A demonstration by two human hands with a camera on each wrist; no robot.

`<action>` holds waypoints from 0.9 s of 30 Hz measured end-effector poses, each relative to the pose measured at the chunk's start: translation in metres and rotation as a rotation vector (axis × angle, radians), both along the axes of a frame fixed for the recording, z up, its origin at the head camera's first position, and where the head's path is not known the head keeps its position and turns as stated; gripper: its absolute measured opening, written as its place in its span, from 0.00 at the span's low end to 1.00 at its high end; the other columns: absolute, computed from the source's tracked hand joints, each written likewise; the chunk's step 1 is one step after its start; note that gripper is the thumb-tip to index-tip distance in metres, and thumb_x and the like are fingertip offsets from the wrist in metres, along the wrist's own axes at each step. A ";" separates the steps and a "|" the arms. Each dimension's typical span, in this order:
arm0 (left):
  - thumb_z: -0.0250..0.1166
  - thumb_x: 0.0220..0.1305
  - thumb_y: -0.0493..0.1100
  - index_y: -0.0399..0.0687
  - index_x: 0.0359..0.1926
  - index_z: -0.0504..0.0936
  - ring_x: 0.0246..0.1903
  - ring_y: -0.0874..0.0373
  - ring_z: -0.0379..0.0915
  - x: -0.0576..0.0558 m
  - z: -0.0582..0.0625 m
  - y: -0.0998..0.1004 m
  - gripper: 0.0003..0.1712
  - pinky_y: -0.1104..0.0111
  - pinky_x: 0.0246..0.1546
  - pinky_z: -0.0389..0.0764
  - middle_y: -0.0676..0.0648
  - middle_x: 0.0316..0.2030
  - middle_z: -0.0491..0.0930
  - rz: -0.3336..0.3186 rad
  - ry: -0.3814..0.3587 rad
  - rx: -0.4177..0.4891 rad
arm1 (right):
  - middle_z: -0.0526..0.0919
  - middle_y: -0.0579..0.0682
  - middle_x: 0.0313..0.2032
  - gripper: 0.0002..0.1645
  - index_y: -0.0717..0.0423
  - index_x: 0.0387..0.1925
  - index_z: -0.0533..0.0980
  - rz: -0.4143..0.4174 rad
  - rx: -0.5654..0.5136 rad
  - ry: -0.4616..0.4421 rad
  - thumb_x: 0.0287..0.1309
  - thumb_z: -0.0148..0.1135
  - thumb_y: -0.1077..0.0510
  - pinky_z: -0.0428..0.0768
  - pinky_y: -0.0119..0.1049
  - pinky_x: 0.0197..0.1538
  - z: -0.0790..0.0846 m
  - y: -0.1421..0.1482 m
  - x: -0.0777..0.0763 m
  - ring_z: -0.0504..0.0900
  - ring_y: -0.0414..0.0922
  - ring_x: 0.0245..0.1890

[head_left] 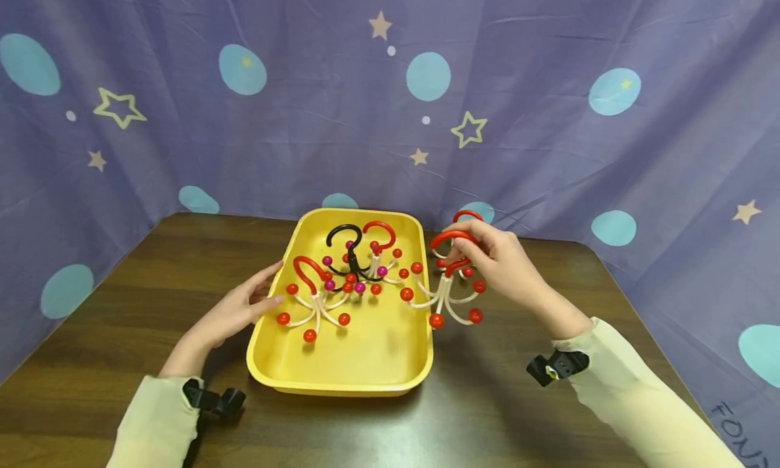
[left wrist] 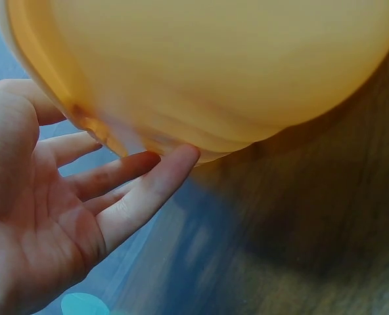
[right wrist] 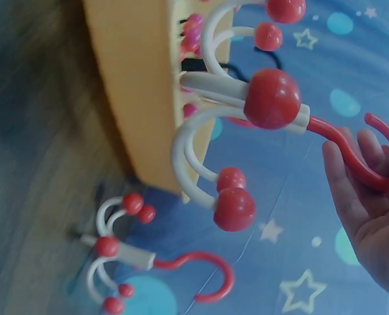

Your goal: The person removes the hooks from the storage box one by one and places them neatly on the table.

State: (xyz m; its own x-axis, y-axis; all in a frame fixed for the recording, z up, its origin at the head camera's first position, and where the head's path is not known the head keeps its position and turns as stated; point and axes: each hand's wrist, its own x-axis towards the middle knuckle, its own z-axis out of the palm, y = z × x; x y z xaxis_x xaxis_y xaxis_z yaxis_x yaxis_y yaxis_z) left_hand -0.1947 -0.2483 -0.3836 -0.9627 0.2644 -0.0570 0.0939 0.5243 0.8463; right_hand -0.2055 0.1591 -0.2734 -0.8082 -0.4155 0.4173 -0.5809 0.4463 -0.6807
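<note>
My right hand [head_left: 500,261] grips the red hook of a multi-arm hanger hook [head_left: 447,288], holding it up over the tray's right rim. Its white curved arms end in red balls and point downward. At the left side of the yellow tray [head_left: 347,380], my left hand [head_left: 234,312] holds the rim, thumb on one side and fingers on the other. Inside the tray lie a red-and-white hanger hook [head_left: 315,299], a black one [head_left: 352,261] with magenta balls, and another red-and-white one [head_left: 376,250] towards the back.
Another red-and-white hanger hook [right wrist: 132,254] stands on the brown table [head_left: 524,387], right of the tray and partly behind my right hand in the head view. A purple patterned curtain [head_left: 341,143] hangs behind the table and along its sides.
</note>
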 end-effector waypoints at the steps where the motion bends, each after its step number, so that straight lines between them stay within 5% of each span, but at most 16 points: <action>1: 0.55 0.64 0.48 0.54 0.71 0.45 0.50 0.42 0.68 0.000 0.000 -0.001 0.40 0.64 0.35 0.76 0.31 0.59 0.62 0.002 0.003 -0.003 | 0.84 0.48 0.27 0.10 0.51 0.44 0.76 -0.011 -0.002 0.012 0.63 0.51 0.56 0.79 0.33 0.27 -0.004 0.004 -0.004 0.84 0.40 0.28; 15: 0.55 0.65 0.47 0.55 0.71 0.44 0.49 0.42 0.69 0.000 -0.001 -0.001 0.40 0.62 0.35 0.77 0.31 0.59 0.62 -0.005 0.001 0.013 | 0.83 0.54 0.26 0.11 0.58 0.44 0.76 -0.197 0.055 0.072 0.63 0.52 0.62 0.78 0.31 0.32 -0.027 0.040 -0.024 0.84 0.48 0.28; 27: 0.55 0.64 0.46 0.53 0.71 0.46 0.49 0.42 0.70 0.001 -0.001 0.002 0.39 0.63 0.35 0.77 0.31 0.58 0.63 0.008 0.012 0.002 | 0.84 0.47 0.28 0.12 0.49 0.45 0.76 -0.234 0.085 0.044 0.63 0.52 0.52 0.76 0.28 0.32 -0.057 0.054 -0.042 0.83 0.41 0.29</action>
State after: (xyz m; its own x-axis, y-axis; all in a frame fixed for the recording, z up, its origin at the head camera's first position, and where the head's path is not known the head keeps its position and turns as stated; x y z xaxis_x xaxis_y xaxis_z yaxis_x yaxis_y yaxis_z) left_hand -0.1937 -0.2465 -0.3842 -0.9654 0.2567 -0.0455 0.0993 0.5238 0.8460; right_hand -0.2478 0.2135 -0.3304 -0.8682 -0.2545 0.4261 -0.4836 0.6268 -0.6109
